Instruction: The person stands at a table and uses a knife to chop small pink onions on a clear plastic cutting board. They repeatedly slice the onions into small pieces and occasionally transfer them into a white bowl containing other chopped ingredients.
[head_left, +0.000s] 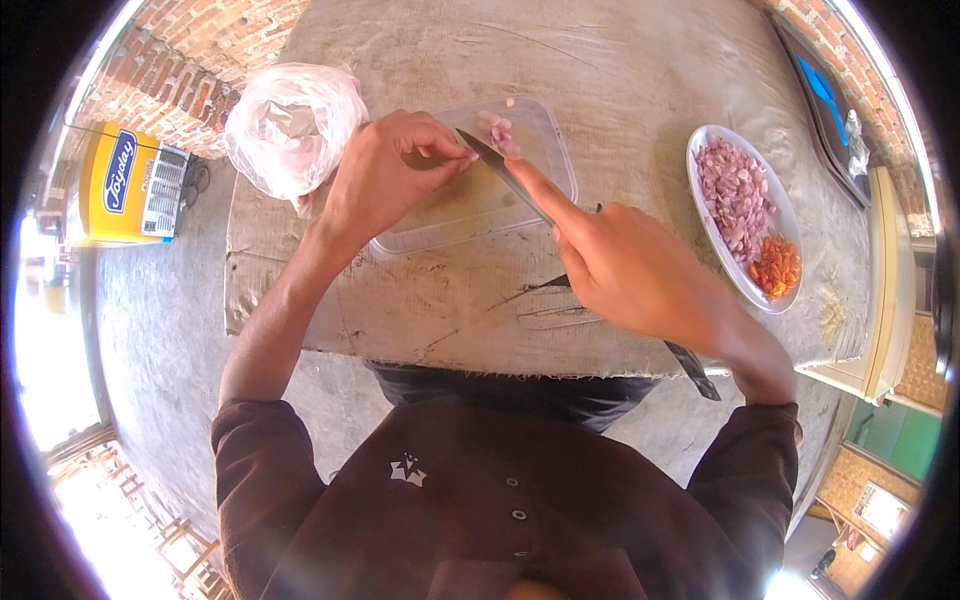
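My right hand (637, 274) grips a kitchen knife (510, 176), its index finger stretched along the blade. What looks like the knife's black handle end (694, 371) shows below the wrist, past the table edge. My left hand (401, 161) pinches thumb and forefinger together at the blade's tip, on a small pale piece that looks like shallot and is mostly hidden. Under both hands lies a clear plastic lid or shallow tray (457, 232). A few shallot slices (496, 131) rest on it, beyond the knife tip.
A pinkish plastic bag (296, 131) stands left of my left hand. On the right, a white oval plate (697, 139) holds chopped shallots (735, 199) and cut orange-red chillies (776, 268). Farther right, a dark tray (806, 112) carries a blue utensil (825, 94). The worn table cover (420, 315) has tears.
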